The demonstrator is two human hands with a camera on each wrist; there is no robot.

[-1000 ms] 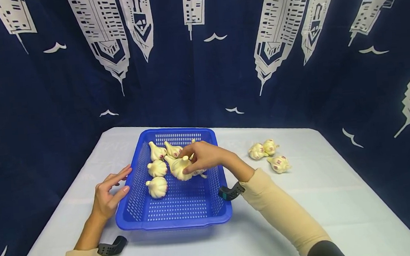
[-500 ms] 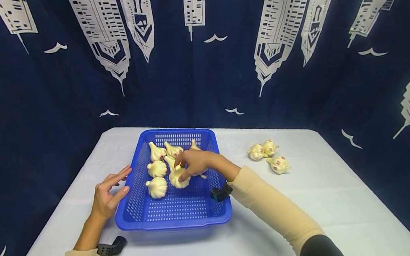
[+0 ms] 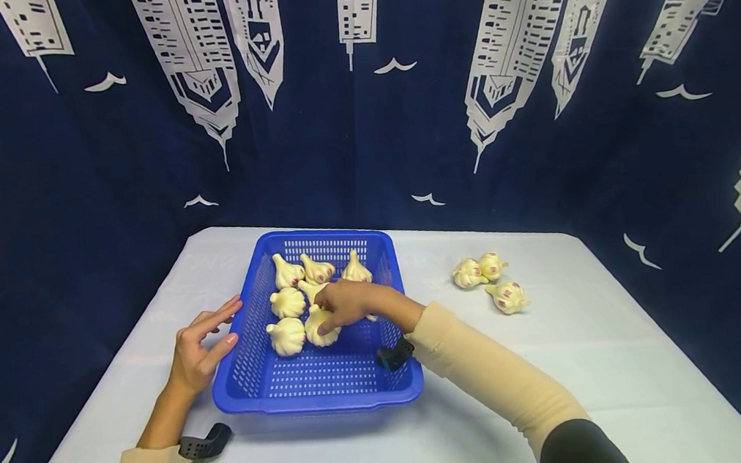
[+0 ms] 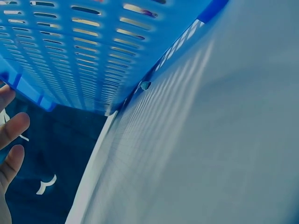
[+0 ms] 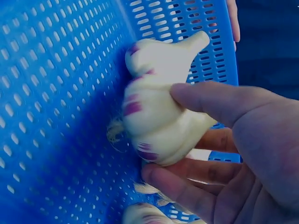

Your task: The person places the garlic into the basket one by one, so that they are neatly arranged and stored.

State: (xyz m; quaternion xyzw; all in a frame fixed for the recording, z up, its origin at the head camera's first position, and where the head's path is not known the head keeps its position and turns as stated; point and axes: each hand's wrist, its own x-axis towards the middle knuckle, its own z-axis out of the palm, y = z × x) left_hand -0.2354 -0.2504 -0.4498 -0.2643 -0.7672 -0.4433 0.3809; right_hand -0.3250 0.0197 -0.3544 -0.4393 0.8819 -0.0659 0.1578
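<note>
My right hand point(image 3: 348, 302) reaches into the blue plastic basket point(image 3: 319, 405) and grips a garlic bulb point(image 3: 321, 331), thumb on one side and fingers on the other. Purple patches and a tuft of roots show on this bulb point(image 5: 152, 116) in the right wrist view. It sits beside another garlic bulb point(image 3: 286, 337) at the left. Several more bulbs lie farther back in the basket, one partly hidden by the right hand. With fingers spread, my left hand point(image 3: 197, 349) rests its fingertips at the basket's left rim; its fingers point(image 4: 14, 128) show at the left wrist view's edge.
Three garlic bulbs point(image 3: 508, 297) lie on the white tabletop point(image 3: 593, 359) to the right of the basket. A dark blue cloth point(image 3: 349, 138) with white building prints hangs behind the table. The basket's front part shows bare perforated floor.
My right hand has carried the garlic bulb a little left and toward the basket's front, next to the front left bulb. The left hand stays at the rim.
</note>
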